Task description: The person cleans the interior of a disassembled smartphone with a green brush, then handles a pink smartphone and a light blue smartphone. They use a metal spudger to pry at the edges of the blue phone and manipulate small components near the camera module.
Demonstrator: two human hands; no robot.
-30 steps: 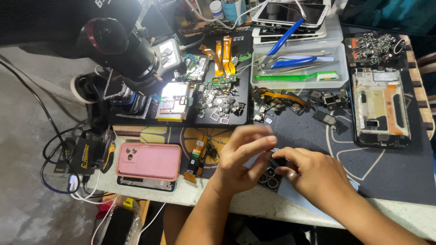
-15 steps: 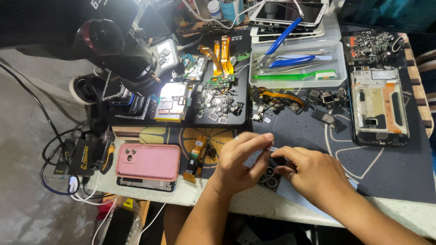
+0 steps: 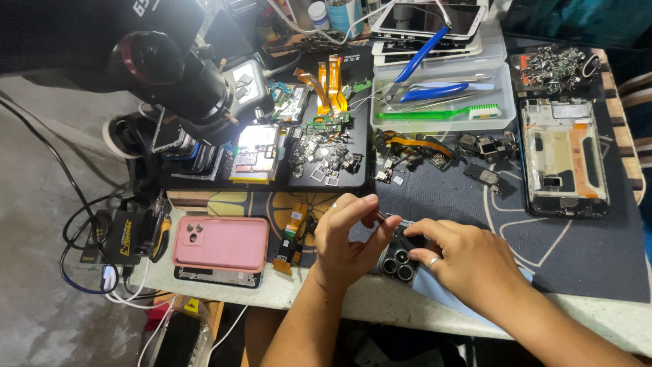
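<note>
Head view: a dark phone with a camera cluster (image 3: pixel 399 261) is held at the near worktop (image 3: pixel 598 309) edge between both hands, about where it was a second ago. The left hand (image 3: pixel 350 238) has shifted slightly, fingers curled, pinching a thin metal tool (image 3: pixel 387 218) above the phone. The right hand (image 3: pixel 465 261) is pressed on the phone, fingers together; a pink-cased phone (image 3: pixel 221 243) is seen left of the left hand.

Phone repair workshop: microscope (image 3: pixel 170 75), opened phone (image 3: pixel 562 156), loose parts (image 3: pixel 326 153), pliers (image 3: pixel 418 58).
</note>
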